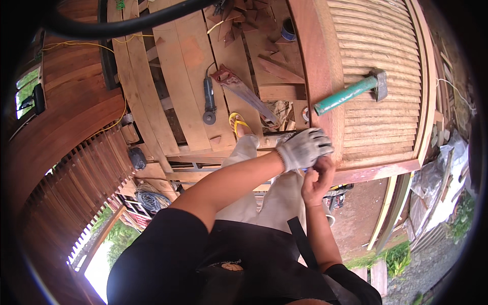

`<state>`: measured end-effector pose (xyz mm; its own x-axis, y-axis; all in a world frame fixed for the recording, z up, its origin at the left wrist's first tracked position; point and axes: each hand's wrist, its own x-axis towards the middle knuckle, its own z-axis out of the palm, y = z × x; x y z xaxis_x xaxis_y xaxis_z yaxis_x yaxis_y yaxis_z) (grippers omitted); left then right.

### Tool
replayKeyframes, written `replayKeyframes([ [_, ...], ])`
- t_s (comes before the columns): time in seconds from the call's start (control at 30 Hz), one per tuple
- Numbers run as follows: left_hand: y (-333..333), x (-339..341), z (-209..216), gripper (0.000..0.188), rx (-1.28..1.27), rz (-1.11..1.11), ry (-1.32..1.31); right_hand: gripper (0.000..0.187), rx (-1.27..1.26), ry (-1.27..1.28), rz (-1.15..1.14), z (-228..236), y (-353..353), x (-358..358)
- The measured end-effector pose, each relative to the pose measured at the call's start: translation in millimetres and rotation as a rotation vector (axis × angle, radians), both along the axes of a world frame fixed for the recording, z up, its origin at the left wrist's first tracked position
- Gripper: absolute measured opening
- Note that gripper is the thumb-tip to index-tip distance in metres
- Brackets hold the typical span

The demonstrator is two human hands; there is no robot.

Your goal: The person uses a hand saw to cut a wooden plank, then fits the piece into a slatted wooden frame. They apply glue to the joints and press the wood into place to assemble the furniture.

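My left hand (pixel 305 149), in a grey-white work glove with dark fingertips, reaches across to the corner of a wooden louvred frame (pixel 325 61). Its fingers bend downward, closed over something I cannot make out. Just below it and touching it is my bare right hand (pixel 319 184), with curled fingers; whatever lies between the two hands is hidden. On the frame, beyond both hands, rests a hammer (pixel 351 94) with a green handle and a dark metal head, lying across the side rail and the slats (pixel 378 127).
On the plank floor (pixel 178 66) to the left lie an angle grinder (pixel 209 99) and a handsaw (pixel 246 94). Gaps show between planks. Wood offcuts (pixel 244 25) and a round tin (pixel 288 29) sit farther off. A coiled rope (pixel 151 200) lies lower left.
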<state>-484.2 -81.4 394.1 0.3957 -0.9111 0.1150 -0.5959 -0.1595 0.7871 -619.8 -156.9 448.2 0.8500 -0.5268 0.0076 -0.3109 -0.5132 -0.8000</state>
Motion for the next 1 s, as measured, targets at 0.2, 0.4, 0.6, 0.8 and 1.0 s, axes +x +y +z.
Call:
replayKeyframes([
  [0.2, 277, -56, 2, 0.045, 0.853, 0.421, 0.530, 0.027, 0.384, 0.539, 0.257, -136, 110, 16],
  [0.4, 339, -100, -21, 0.056, 0.781, 0.448, 0.815, 0.057, -0.028, 0.604, 0.106, -407, 106, 129],
  [0.6, 370, -93, -37, 0.051, 0.660, 0.537, 0.902, 0.084, -0.624, 0.648, 0.219, -506, 33, 223],
  [0.8, 388, -97, -44, 0.045, 0.589, 0.630, 0.968, 0.081, -0.767, 0.658, 0.536, -506, 19, 216],
  [1.0, 379, -129, -45, 0.048, 0.588, 0.630, 0.899, 0.065, -0.428, 0.235, 0.666, -376, 138, 166],
])
